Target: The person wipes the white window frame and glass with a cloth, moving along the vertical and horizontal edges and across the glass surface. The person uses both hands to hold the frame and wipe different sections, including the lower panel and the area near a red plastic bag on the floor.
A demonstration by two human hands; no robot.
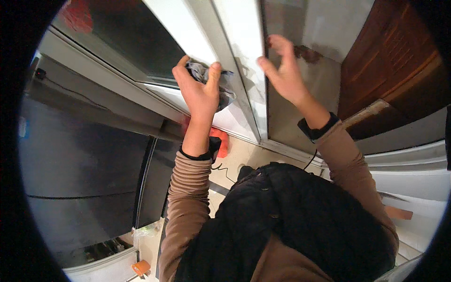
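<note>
My left hand (199,89) grips a crumpled grey cloth (206,75) and presses it against the white frame (235,51) of a glass door. My right hand (284,70) is raised just right of that frame, fingers spread, palm against or close to the glass pane (300,28); it holds nothing. Both forearms wear brown sleeves with dark cuffs. A dark padded vest covers my chest below.
A dark glossy cabinet or appliance (84,164) stands at the left. An orange object (221,141) lies on the pale floor below my left wrist. A brown wooden door (390,61) is at the right. A small orange cup (141,268) sits low at the left.
</note>
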